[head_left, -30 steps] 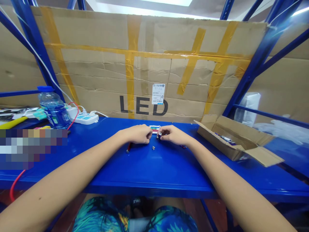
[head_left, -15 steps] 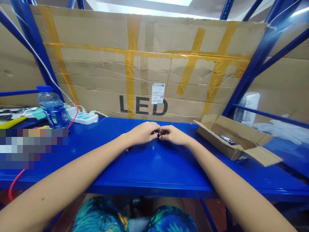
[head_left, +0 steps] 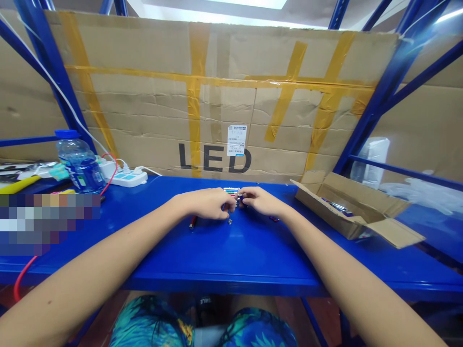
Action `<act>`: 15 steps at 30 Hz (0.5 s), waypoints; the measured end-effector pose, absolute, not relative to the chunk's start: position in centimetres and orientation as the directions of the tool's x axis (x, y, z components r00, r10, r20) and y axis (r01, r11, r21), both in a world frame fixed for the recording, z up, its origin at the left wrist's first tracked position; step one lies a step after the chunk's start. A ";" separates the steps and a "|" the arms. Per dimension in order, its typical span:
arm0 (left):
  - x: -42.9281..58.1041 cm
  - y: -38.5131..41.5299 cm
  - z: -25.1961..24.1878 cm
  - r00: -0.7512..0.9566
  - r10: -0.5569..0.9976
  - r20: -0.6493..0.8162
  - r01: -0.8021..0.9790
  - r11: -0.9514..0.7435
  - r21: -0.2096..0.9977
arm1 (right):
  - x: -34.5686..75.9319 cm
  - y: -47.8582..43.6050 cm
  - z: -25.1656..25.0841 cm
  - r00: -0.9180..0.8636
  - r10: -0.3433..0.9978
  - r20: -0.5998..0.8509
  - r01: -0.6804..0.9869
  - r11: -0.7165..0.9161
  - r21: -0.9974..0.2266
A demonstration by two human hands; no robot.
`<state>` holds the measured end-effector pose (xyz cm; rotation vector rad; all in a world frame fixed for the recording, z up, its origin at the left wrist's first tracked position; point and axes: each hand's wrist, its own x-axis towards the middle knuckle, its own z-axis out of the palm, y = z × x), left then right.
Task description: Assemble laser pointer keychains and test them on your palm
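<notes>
My left hand (head_left: 214, 203) is over the blue table, its fingers bent downward and slightly apart. Its fingertips are beside a small shiny metal piece (head_left: 229, 221) on the tabletop, and I see nothing held in them. My right hand (head_left: 261, 200) pinches a small dark blue piece (head_left: 240, 197), mostly covered by the fingers. Just behind the hands lies a group of thin multicoloured sticks (head_left: 231, 191), partly hidden. A short red stick with a metal end (head_left: 193, 222) rests under my left forearm. By my right wrist lies a small dark reddish piece (head_left: 274, 219).
An open cardboard box (head_left: 347, 217) with shiny items inside stands at right. On the left are a water bottle (head_left: 78, 161), a white power strip (head_left: 128, 177) and a red cable (head_left: 23, 277). A large taped carton (head_left: 159, 111) backs the blue table (head_left: 231, 255).
My left hand has come away from my right hand and moved left and down towards the small metal piece. The coloured sticks behind have come into view. My right hand has barely moved.
</notes>
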<state>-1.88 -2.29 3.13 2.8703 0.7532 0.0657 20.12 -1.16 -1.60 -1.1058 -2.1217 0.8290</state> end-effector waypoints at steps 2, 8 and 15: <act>-1.6 -2.6 2.8 0.871 0.486 -0.071 0.490 -0.852 0.182 | 20.1 -1.1 -1.6 -0.452 0.864 0.222 0.471 0.443 -0.763; -1.0 -2.9 2.2 0.868 0.491 -0.072 0.491 -0.826 0.277 | 20.1 -1.2 -1.8 -0.416 0.894 0.169 0.420 0.353 -0.836; -0.8 -1.1 1.3 0.612 0.640 0.465 0.465 -0.767 0.442 | 19.6 -1.9 -0.7 -0.416 0.893 0.170 0.407 0.350 -0.844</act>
